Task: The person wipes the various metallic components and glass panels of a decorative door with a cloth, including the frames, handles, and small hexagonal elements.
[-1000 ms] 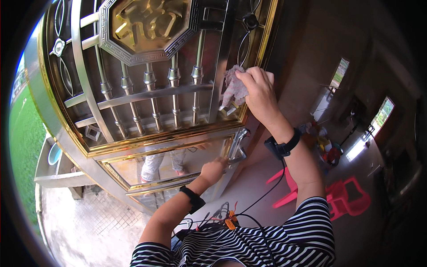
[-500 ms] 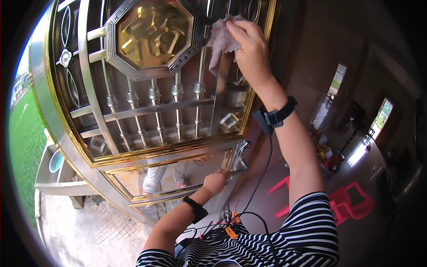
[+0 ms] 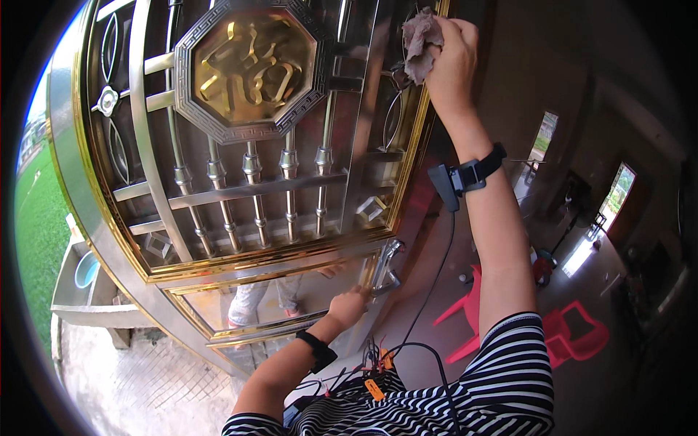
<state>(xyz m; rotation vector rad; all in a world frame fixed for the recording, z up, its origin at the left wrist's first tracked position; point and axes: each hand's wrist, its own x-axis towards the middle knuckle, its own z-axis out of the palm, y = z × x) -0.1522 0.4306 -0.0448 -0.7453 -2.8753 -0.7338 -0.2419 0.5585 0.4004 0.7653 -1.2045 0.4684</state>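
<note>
Right hand [image 3: 452, 54] is clenched around a crumpled grey-brown rag [image 3: 420, 40], pressing it against the metal door [image 3: 240, 189] near its upper right, on the gold-trimmed frame strip beside the grille. Arm is fully extended upward; a black wrist strap with a small device [image 3: 465, 176] sits on the forearm, cable running down to the chest.

Left hand [image 3: 347, 307] is low on the door, fingers curled just beside the lever handle [image 3: 386, 267] at the door's right edge. Looks like it grips the edge or handle base to steady the door, but the exact contact is hidden — cannot tell which.

Door: steel bars, gold octagonal medallion [image 3: 251, 69] upper centre, polished lower panel reflecting legs.

Progress, judged from this frame only: wiping is under way at the top right of the door. Metal is shiny everywhere, so no visible line between wiped and unwiped. Can't say how much of the grille, medallion or lower panel is done. Mid-job is my best read.

Right of the door: red plastic chairs [image 3: 574, 338] on the floor inside. Left of it: paving, a concrete trough, grass.
</note>
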